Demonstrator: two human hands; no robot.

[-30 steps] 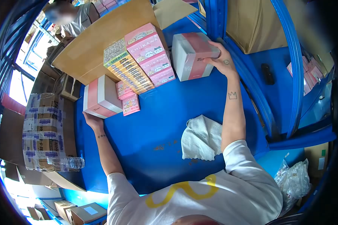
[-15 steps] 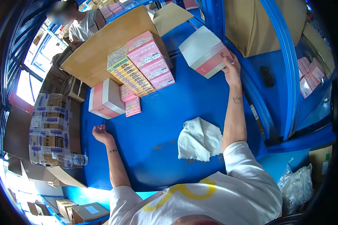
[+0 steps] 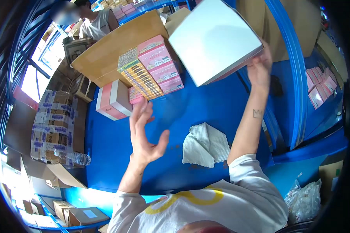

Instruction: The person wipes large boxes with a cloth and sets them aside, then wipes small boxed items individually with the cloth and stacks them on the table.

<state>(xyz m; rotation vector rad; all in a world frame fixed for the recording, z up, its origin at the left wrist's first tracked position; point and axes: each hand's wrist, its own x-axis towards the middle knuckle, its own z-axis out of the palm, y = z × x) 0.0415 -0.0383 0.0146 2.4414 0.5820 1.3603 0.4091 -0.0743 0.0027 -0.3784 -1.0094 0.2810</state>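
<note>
In my right hand (image 3: 259,64) is a large white and pink box (image 3: 216,40), lifted off the blue table and tilted with a broad white face toward me. My fingers grip its right edge. My left hand (image 3: 146,134) is in the air over the table, fingers spread, with nothing in it. Beyond its fingertips sits a second pink and white box (image 3: 114,100). Small pink boxes (image 3: 135,94) beside that one are partly hidden by my fingers. Behind stand a stack of yellow boxes (image 3: 142,77) and a stack of pink Chiikawa boxes (image 3: 161,64).
A pale cloth (image 3: 206,145) lies on the blue table (image 3: 171,171). An open cardboard carton (image 3: 116,46) stands behind the stacks. At left are a taped carton (image 3: 52,128) and a plastic bottle (image 3: 79,158). Blue shelf posts (image 3: 291,73) rise at right. Another person (image 3: 97,23) is at the far left.
My right hand has raised the white and pink box nearer the camera and turned it. My left hand has moved up and right from the table's left side, its fingers now spread.
</note>
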